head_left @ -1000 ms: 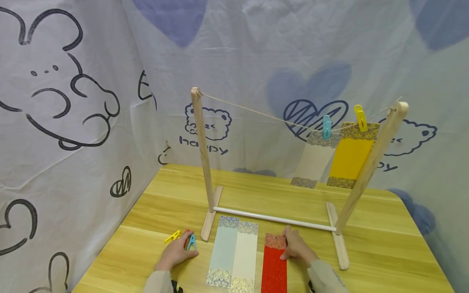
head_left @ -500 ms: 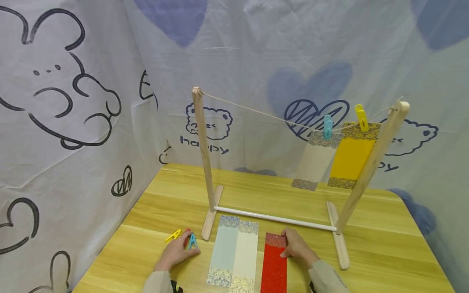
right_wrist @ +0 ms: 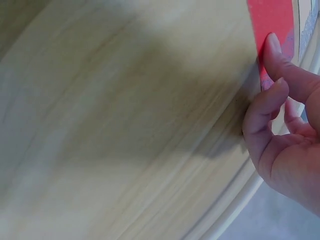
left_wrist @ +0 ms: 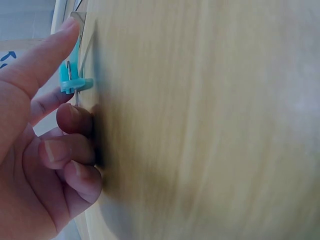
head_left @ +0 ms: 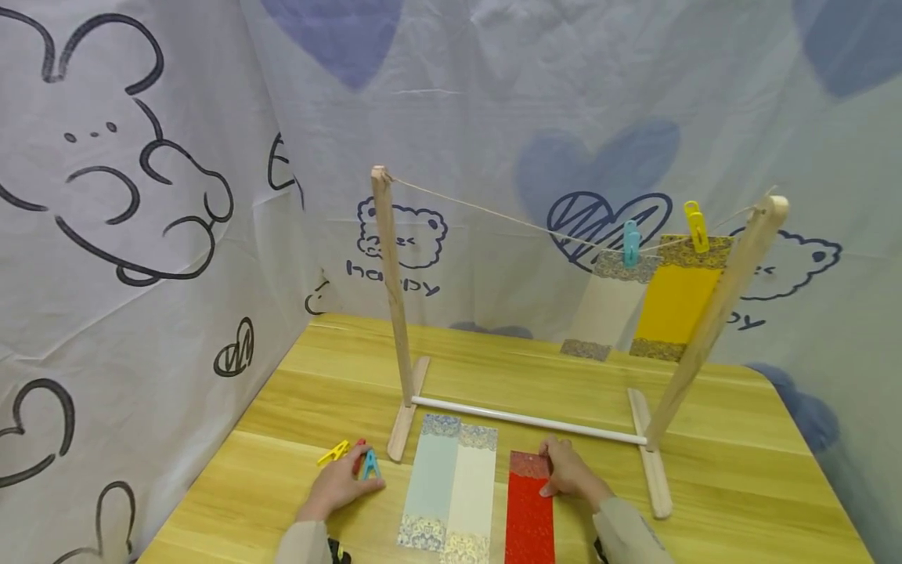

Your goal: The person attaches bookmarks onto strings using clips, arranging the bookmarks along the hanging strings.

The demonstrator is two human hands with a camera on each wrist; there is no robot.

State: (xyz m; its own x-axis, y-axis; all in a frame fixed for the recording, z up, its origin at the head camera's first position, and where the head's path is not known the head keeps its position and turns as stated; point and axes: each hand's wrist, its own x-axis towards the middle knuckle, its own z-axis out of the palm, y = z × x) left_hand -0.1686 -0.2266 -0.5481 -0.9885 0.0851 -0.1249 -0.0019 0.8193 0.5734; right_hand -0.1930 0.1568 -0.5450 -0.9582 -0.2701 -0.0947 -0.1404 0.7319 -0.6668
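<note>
In the head view my left hand (head_left: 340, 484) rests on the table, loosely curved around a light-blue clothespin (head_left: 370, 465). The left wrist view shows the same blue clothespin (left_wrist: 72, 75) between thumb and index finger, with no clear grip on it. Part of a red clothespin (head_left: 360, 444) shows behind the fingers, and a yellow clothespin (head_left: 333, 453) lies just left. My right hand (head_left: 571, 474) pinches the upper right edge of a red paper strip (head_left: 530, 509), thumb on top. The right wrist view shows the thumb on this red strip (right_wrist: 272, 22).
A pale-blue strip (head_left: 430, 478) and a cream strip (head_left: 472, 482) lie side by side. Behind stands a wooden frame (head_left: 395, 305) with a string (head_left: 479, 210) and white crossbar (head_left: 528, 421). A whitish strip (head_left: 607, 305) and a yellow strip (head_left: 680, 301) hang by clothespins.
The red strip's lower end has shifted very slightly to the right under my right hand. My left hand and the clothespins have hardly moved.
</note>
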